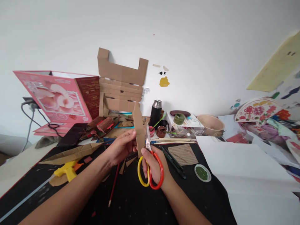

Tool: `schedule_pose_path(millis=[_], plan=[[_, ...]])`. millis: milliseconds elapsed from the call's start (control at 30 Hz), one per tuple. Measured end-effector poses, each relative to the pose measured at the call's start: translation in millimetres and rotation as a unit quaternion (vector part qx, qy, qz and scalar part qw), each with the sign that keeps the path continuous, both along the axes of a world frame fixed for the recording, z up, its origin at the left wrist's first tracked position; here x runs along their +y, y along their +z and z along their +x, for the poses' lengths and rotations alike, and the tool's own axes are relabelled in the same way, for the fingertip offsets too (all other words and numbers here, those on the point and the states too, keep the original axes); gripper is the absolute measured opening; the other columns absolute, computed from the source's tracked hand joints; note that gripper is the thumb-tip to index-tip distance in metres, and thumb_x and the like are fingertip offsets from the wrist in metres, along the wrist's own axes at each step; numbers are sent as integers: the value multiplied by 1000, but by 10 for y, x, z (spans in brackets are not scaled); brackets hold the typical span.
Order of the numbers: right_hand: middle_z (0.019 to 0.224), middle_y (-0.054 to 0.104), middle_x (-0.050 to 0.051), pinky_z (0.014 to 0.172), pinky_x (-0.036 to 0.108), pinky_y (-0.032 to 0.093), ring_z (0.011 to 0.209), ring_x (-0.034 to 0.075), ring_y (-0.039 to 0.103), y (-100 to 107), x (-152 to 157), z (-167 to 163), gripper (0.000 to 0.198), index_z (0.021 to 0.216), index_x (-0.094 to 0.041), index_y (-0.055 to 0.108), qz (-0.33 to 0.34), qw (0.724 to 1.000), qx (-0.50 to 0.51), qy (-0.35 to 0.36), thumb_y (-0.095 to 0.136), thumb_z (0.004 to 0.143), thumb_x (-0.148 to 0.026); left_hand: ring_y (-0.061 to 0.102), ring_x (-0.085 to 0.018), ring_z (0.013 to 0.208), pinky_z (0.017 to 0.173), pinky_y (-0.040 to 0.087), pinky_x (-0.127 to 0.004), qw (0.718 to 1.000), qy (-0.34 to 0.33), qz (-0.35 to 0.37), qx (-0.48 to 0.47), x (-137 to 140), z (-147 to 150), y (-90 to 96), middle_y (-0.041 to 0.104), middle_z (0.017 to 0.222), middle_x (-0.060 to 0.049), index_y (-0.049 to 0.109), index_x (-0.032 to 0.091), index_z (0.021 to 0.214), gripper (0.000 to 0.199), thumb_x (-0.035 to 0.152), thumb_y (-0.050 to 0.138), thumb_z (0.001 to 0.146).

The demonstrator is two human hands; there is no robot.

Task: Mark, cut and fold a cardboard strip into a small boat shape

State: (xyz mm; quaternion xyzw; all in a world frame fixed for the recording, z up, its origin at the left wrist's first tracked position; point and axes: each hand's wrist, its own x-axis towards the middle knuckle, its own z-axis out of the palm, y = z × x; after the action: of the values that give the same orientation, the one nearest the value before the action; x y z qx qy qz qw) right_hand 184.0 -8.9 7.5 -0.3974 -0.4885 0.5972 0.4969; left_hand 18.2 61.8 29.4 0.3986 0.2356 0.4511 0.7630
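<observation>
Between the fingers of my left hand (122, 145) is a narrow strip of brown cardboard (139, 128), held upright with a pointed top. My right hand (156, 165) grips scissors (148, 139) with one yellow and one red handle loop. Their blades point up beside the strip's right edge; whether they touch the card I cannot tell. Below my hands a red pencil (114, 184) lies on the black table mat (136, 206). Small cardboard offcuts (130, 161) are scattered near it.
A yellow glue gun (67, 171) and a long cardboard piece (72, 153) lie left. Rightward are dark green pens (173, 162), corrugated card (183, 154) and a dish of green paint (202, 173). Behind stand a black thermos (156, 115), paint jars (161, 131) and a pink box (61, 97).
</observation>
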Motion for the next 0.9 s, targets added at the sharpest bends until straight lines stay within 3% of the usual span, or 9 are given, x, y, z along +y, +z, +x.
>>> schedule_pose_path(millis=[267, 367, 467, 633, 733, 800, 900], plan=[[44, 53, -8, 32, 19, 36, 30, 10, 44, -38, 4, -24, 70, 90, -19, 62, -23, 1000, -3, 20, 74, 83, -88, 72, -17, 68, 53, 53, -22, 999, 39, -11, -31, 55, -34, 3, 80, 90, -8, 81, 13, 108, 43, 44, 98, 83], [44, 54, -7, 36, 21, 42, 32, 12, 50, -73, 6, -36, 71, 93, -18, 65, -10, 999, 12, 36, 73, 85, -88, 78, -25, 80, 68, 62, -31, 995, 82, -39, -39, 123, -113, 49, 84, 100, -13, 82, 12, 108, 41, 50, 86, 94], [47, 61, -3, 43, 24, 50, 38, 16, 60, -94, -9, -51, 76, 102, -15, 69, -10, 997, 16, 74, 70, 86, -90, 77, -25, 70, 66, 62, -34, 990, 113, -62, -55, 161, -181, 147, 82, 87, -12, 82, 11, 103, 42, 52, 72, 104], [67, 77, 9, 53, 29, 56, 55, 23, 74, -118, -64, -77, 97, 113, -13, 72, -48, 986, -7, 157, 70, 73, -101, 71, -18, 59, 55, 57, -28, 969, 212, -80, -96, 146, -213, 351, 82, 86, -9, 81, 13, 96, 47, 42, 49, 116], [85, 82, 15, 65, 29, 58, 75, 27, 82, -150, -94, -88, 100, 118, -13, 73, -38, 981, -19, 192, 73, 69, -101, 69, -17, 58, 53, 56, -26, 966, 227, -82, -94, 132, -216, 421, 80, 85, -11, 80, 12, 93, 52, 42, 45, 117], [87, 82, 14, 65, 29, 57, 71, 24, 80, -168, -105, -91, 97, 118, -13, 74, -30, 978, -25, 203, 75, 71, -98, 67, -16, 58, 54, 56, -25, 965, 233, -81, -92, 129, -220, 436, 80, 85, -11, 80, 11, 94, 53, 42, 44, 117], [80, 77, 10, 53, 26, 52, 53, 17, 69, -168, -115, -86, 94, 117, -11, 74, -16, 976, -46, 211, 72, 78, -96, 67, -15, 59, 55, 56, -24, 965, 228, -80, -98, 127, -222, 422, 80, 86, -11, 81, 12, 96, 52, 40, 44, 118]])
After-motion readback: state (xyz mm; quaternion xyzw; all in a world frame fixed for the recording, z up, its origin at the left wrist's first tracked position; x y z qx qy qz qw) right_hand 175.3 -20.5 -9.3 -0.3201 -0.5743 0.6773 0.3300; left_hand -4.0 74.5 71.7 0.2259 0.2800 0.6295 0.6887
